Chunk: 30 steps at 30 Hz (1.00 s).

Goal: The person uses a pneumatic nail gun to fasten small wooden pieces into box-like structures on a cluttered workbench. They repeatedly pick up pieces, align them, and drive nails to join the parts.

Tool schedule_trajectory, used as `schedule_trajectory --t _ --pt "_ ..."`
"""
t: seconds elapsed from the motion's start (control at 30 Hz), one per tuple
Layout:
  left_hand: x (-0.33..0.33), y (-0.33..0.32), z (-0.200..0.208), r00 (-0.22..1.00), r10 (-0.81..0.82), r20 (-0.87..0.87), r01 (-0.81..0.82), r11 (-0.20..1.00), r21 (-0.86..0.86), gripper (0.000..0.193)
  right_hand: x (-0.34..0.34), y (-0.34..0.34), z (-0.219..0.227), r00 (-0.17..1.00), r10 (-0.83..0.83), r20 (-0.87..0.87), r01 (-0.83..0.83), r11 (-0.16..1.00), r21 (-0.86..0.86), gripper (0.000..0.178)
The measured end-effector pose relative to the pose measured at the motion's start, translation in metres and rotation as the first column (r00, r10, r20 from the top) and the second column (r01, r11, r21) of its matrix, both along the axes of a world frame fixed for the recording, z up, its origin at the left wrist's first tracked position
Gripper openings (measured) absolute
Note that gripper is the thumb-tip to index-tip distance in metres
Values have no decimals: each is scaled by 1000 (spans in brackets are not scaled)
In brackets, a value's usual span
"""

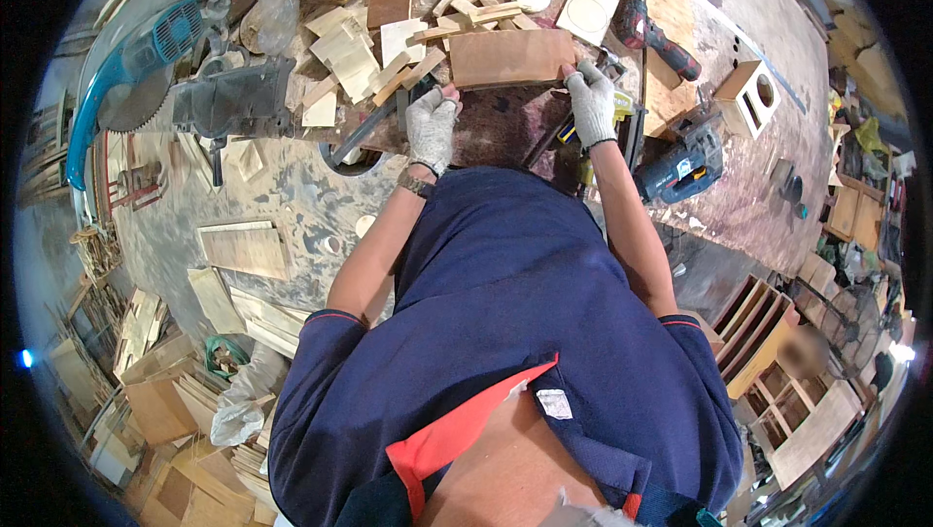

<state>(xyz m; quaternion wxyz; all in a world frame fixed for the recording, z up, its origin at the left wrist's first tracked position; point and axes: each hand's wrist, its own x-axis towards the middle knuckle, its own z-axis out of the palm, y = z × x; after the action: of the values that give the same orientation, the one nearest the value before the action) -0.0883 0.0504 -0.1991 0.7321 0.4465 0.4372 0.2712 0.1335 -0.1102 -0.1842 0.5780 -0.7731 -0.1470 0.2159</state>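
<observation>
Fingertips [450, 91] of the left hand [432, 128] meet the near left corner of a brown board [512, 57]; from my station I cannot tell whether they clamp it. Right hand [591, 104]: thumb and fingers closed on the board's right end. Board lies between the two sets of fingers, just beyond them. Pale knit gloves [428, 144] on both hands, bare tips showing; forearms [634, 221] converge forward, a band [415, 183] at the left wrist. Markings: I log lettering on a lime-green object [623, 102] just right of the right fingers; farther right, a pale mark on a dark blue power tool [680, 165], illegible to me. Well behind the fingers, a white tag [555, 404] on the navy shirt [525, 284], print unclear.
</observation>
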Motion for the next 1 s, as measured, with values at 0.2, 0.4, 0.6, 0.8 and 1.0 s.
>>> schedule_trajectory --t 0.2,0.4,0.6,0.8,1.0 --pt "24 32 2 885 -105 -453 298 876 379 46 3 2 -1 1000 8 6 -7 999 -52 21" --pt "71 32 -27 931 -25 -365 222 832 509 80 12 -6 -7 991 97 94 -77 978 -193 28" --pt "73 34 -23 954 -122 -273 240 857 457 72 59 -34 4 947 302 107 -286 948 -140 44" --pt "74 32 -17 958 -127 -258 225 889 397 75 62 -32 17 660 552 510 -433 834 -341 21" --pt "71 35 -19 945 -149 -291 266 868 419 92 68 -27 9 672 556 489 -479 830 -286 17"
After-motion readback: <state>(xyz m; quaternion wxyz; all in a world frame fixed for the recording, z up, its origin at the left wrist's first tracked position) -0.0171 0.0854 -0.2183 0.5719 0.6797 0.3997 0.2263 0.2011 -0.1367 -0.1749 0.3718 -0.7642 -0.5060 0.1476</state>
